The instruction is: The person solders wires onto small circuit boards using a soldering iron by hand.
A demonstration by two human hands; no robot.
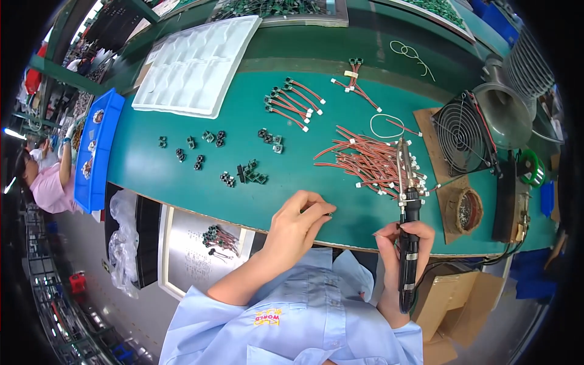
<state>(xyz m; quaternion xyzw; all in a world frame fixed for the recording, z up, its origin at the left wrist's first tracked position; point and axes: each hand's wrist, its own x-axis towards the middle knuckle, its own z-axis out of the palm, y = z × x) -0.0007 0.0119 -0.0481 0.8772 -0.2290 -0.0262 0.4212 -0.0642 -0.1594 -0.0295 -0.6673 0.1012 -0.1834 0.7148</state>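
My right hand [420,234] is closed around the black handle of a soldering iron [410,249], which points away from me with its metal tip and thin feed tube over a pile of red-and-black wire leads [371,161] with white connectors. My left hand [293,226] hovers at the table's near edge, thumb and fingers pinched. Something tiny and dark shows at its fingertips, too small to name. Beyond that hand lie small green circuit boards [255,175] in loose clusters. Farther back, several boards with wires attached [292,103] lie in a row.
The green table [201,201] holds a white moulded tray [194,67], a blue bin [97,146], a black fan [459,134], a round brown container [465,210] and a solder spool [532,167]. A cardboard box [456,292] stands below right. A person in pink [52,185] sits far left.
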